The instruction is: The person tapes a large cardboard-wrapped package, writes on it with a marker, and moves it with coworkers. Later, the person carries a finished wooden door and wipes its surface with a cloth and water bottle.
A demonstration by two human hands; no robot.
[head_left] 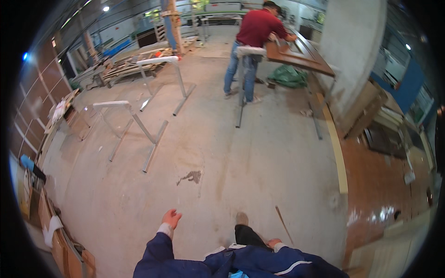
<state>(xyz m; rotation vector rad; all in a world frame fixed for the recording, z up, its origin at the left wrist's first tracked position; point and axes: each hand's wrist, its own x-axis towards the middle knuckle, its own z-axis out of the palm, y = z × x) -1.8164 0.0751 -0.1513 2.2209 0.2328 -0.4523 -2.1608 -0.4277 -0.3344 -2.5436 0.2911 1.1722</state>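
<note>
My left hand [171,217] swings out in front of me, fingers loosely apart and holding nothing, over the bare grey concrete floor [241,153]. My right hand [274,242] hangs low by my thigh; I cannot tell how its fingers stand, though I see nothing in it. I judge I am mid-stride, walking across the shop. The thing nearest my left hand is the dark stain on the floor [191,176], ahead and apart from it; a thin wooden stick [283,224] lies just beside my right. Further left stand two grey metal trestles with white padded tops [134,123]. Far ahead a person in a red shirt [252,46] leans over a brown wooden door panel [301,53]. Glossy brown panels [380,185] lie at right.
</note>
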